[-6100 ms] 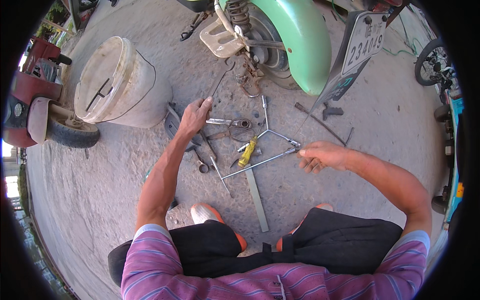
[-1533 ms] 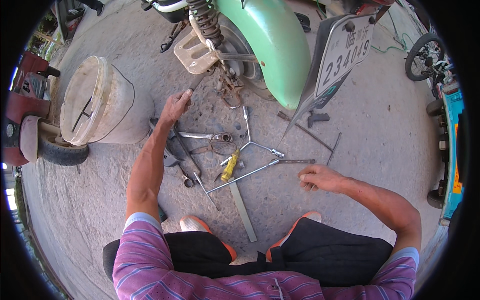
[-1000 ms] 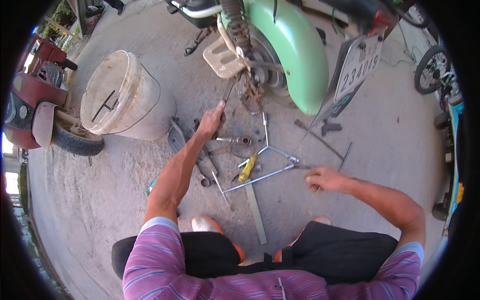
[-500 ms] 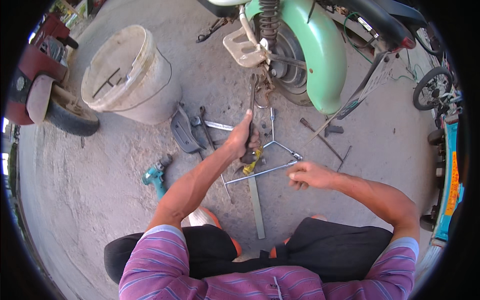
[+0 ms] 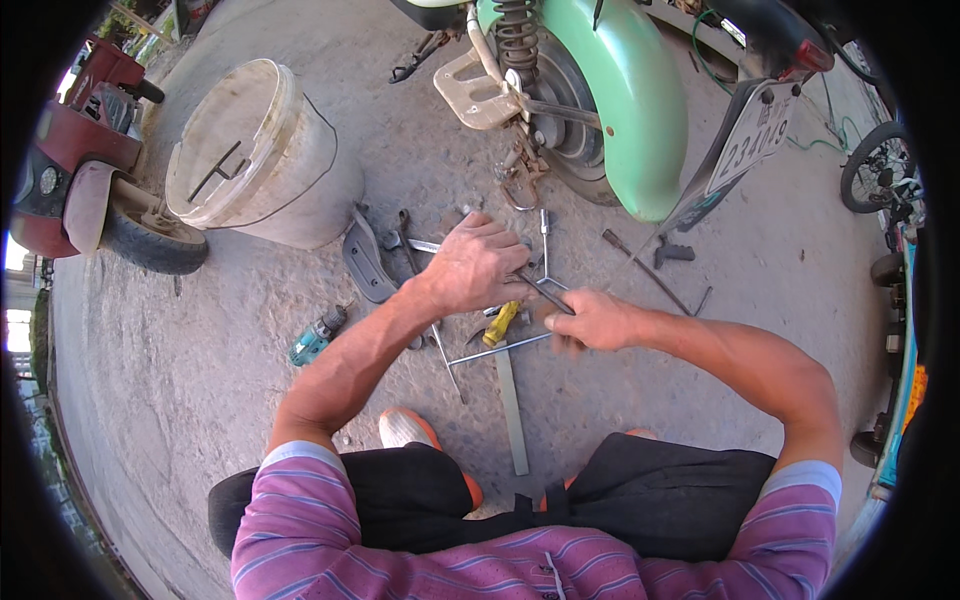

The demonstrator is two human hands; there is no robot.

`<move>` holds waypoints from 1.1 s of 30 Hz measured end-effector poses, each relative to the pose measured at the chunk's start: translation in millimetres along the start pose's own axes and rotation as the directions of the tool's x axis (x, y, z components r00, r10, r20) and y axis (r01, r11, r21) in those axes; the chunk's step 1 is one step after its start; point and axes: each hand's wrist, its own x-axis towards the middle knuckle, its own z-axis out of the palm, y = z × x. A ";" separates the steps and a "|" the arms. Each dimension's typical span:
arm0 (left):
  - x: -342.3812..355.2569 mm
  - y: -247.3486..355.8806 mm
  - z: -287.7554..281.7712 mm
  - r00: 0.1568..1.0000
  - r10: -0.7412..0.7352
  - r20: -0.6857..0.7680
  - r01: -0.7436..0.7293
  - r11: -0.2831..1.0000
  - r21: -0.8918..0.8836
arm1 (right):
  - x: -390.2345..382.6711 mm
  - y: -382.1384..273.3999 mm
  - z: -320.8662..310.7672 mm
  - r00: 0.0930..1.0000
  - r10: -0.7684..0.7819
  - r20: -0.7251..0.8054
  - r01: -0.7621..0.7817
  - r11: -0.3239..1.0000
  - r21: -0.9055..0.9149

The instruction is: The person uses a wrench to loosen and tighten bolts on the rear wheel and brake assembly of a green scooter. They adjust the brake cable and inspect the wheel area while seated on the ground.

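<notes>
A dark wrench (image 5: 545,292) slants between my two hands above the tools on the ground. My left hand (image 5: 480,262) is closed round its upper end, hiding its head. The lower end sits in the closed fingers of my right hand (image 5: 600,320), partly blurred. Beneath them lie a Y-shaped socket wrench (image 5: 545,240), a T-handle wrench (image 5: 500,351) and a yellow-handled tool (image 5: 502,322). Closer to my feet is a flat grey-green strip (image 5: 512,415). Left of my left hand are a silver wrench (image 5: 420,245) and a curved grey plastic part (image 5: 368,262).
A teal cordless drill (image 5: 318,336) lies beside my left forearm. A dirty white bucket (image 5: 318,180) stands beyond it. Ahead is a green scooter's rear fender (image 5: 645,130). Red scooter (image 5: 110,210) is far left. A dark rod (image 5: 645,270) lies right of my hands.
The wrench, upright in my left hand before, now slants down to the right. My right hand has moved up and left from beside the T-handle wrench and taken hold of its lower end.
</notes>
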 end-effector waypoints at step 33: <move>71.9 -31.8 71.3 0.423 -0.849 0.315 0.047 -0.327 -0.944 | 12.7 39.0 6.3 0.934 -0.086 -0.347 0.085 0.996 -0.020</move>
